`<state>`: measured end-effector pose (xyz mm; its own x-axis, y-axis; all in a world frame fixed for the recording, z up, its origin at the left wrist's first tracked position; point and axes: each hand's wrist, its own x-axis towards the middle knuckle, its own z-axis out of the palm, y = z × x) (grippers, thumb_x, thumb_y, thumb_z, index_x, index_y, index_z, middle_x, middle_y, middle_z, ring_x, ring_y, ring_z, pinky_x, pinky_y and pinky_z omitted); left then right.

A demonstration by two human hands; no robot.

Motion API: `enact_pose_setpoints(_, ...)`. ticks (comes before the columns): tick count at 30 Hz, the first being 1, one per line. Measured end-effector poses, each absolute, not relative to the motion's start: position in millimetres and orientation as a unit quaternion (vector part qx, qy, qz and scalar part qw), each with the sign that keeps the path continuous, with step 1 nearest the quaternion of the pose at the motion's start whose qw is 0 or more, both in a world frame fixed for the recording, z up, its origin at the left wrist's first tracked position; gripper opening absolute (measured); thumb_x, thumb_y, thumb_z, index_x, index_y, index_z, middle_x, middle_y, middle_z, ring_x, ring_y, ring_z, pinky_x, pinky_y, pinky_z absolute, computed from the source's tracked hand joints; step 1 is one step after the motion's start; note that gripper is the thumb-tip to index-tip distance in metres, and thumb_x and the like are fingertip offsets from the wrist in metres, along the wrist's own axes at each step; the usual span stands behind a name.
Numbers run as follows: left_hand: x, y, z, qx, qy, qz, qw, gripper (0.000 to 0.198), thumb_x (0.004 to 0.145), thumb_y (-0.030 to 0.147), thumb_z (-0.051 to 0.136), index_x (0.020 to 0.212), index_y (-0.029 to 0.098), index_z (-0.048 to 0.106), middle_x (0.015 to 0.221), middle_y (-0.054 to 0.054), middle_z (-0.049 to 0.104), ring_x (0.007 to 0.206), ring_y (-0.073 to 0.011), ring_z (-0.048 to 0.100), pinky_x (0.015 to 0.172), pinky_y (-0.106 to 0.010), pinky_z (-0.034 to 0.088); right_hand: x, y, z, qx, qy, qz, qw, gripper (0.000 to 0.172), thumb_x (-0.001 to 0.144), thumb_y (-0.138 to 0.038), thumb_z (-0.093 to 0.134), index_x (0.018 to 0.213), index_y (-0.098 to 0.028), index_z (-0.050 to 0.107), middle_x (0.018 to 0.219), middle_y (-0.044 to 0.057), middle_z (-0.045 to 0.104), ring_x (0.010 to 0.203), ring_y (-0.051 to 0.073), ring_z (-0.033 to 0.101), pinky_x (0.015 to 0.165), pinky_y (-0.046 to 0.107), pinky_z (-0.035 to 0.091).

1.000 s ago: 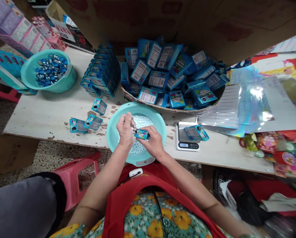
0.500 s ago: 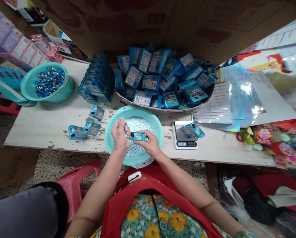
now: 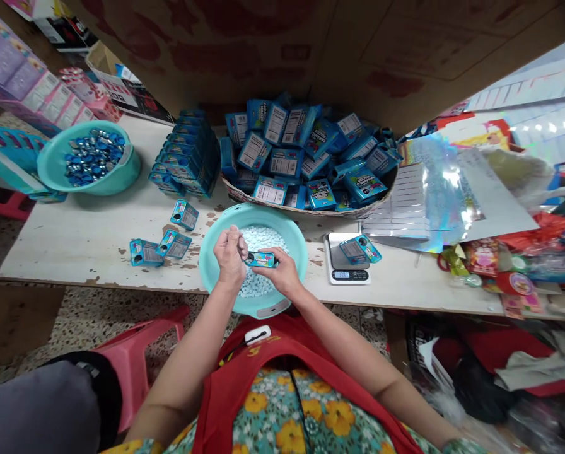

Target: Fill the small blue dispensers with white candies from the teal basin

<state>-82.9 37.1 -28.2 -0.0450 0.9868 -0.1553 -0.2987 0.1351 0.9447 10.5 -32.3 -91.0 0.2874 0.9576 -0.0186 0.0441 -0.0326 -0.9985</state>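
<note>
Over a turquoise basin [image 3: 210, 243] of small pale candies [image 3: 263, 238], my right hand [image 3: 286, 275] grips a small blue candy box [image 3: 265, 259] with a round hole at its left end. Just beside that hole, my left hand [image 3: 230, 252] is curled closed, its fingertips turned toward the box; whatever lies inside its fingers is hidden. To the left on the table lie several similar blue boxes [image 3: 184, 214]. On the right, a digital scale [image 3: 350, 275] carries a blue box [image 3: 355, 250].
Behind the basin, a wide container [image 3: 311, 211] is heaped with blue boxes, with a stack of boxes [image 3: 188, 151] beside it. A second turquoise bowl [image 3: 93, 184] holds blue and silver caps. Plastic sheets [image 3: 400, 208] and packets cover the right side. A pink stool [image 3: 126, 378] stands at lower left.
My hands keep nearly the same pose, the left closed beside the box's hole and the right holding the box. The camera view has shifted slightly.
</note>
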Motion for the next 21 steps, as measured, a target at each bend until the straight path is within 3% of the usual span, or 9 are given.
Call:
enact_pose_setpoints(4,-114.5,51.8,-37.9,0.445,0.526,0.473,0.549,0.036,0.084,0.052,0.054,0.073,0.019,0.045,0.054,0.005,0.039,0.042,-0.0071,0.036,0.039,-0.018,0.027,19.9,-46.5,-89.5,-0.567,-0.340,0.494,0.565,0.050,0.055,-0.040,0.082,0.098,-0.019,0.067,0.097,0.004,0.067,0.090,0.019,0.062,0.085,0.034,0.050)
enact_pose_setpoints(6,-136.9,53.3,-52.5,0.613,0.581,0.300,0.444,0.033,0.085,0.048,0.051,0.072,0.018,0.048,0.062,-0.001,0.049,0.055,-0.0122,0.049,0.050,-0.021,0.039,29.1,-57.0,-88.0,-0.570,-0.306,0.501,0.575,0.053,0.053,-0.039,0.083,0.098,-0.019,0.067,0.098,0.004,0.068,0.090,0.020,0.063,0.085,0.035,0.051)
enact_pose_setpoints(8,-154.2,45.7,-71.8,0.749,0.589,0.051,0.301,0.025,0.080,0.042,0.058,0.080,0.017,0.055,0.086,-0.010,0.059,0.084,-0.0232,0.057,0.072,-0.032,0.046,39.0,-67.3,-88.3,-0.579,-0.279,0.490,0.589,0.053,0.052,-0.038,0.084,0.099,-0.019,0.067,0.097,0.004,0.069,0.088,0.020,0.064,0.084,0.036,0.052)
enact_pose_setpoints(11,-159.3,22.8,-100.2,0.794,0.544,-0.182,0.203,0.037,0.074,0.034,0.064,0.105,0.015,0.055,0.124,-0.020,0.049,0.115,-0.0390,0.046,0.089,-0.048,0.040,51.4,-78.2,-91.9,-0.581,-0.244,0.482,0.608,0.053,0.053,-0.035,0.084,0.101,-0.019,0.067,0.096,0.004,0.069,0.087,0.019,0.064,0.084,0.037,0.053)
enact_pose_setpoints(13,-150.8,9.4,-113.7,0.790,0.525,-0.215,0.232,0.035,0.077,0.027,0.059,0.110,0.015,0.054,0.125,-0.021,0.048,0.113,-0.0372,0.049,0.088,-0.047,0.041,57.3,-81.7,-93.8,-0.578,-0.235,0.484,0.614,0.053,0.053,-0.034,0.084,0.101,-0.020,0.067,0.098,0.004,0.069,0.088,0.019,0.064,0.084,0.037,0.053)
enact_pose_setpoints(17,-132.5,4.0,-120.6,0.774,0.517,-0.190,0.311,0.018,0.075,0.018,0.055,0.093,0.017,0.059,0.097,-0.012,0.060,0.092,-0.0256,0.059,0.079,-0.034,0.044,67.2,-84.7,-90.1,-0.573,-0.254,0.480,0.614,0.050,0.054,-0.032,0.084,0.099,-0.021,0.067,0.096,0.003,0.067,0.088,0.017,0.063,0.083,0.033,0.052)
enact_pose_setpoints(21,-136.5,11.8,-104.9,0.741,0.517,-0.127,0.409,0.014,0.077,0.029,0.056,0.084,0.018,0.058,0.073,-0.004,0.059,0.069,-0.0187,0.058,0.058,-0.026,0.043,82.5,-93.4,-78.0,-0.565,-0.272,0.479,0.614,0.047,0.055,-0.033,0.084,0.098,-0.021,0.067,0.097,0.002,0.066,0.087,0.018,0.063,0.081,0.032,0.053)
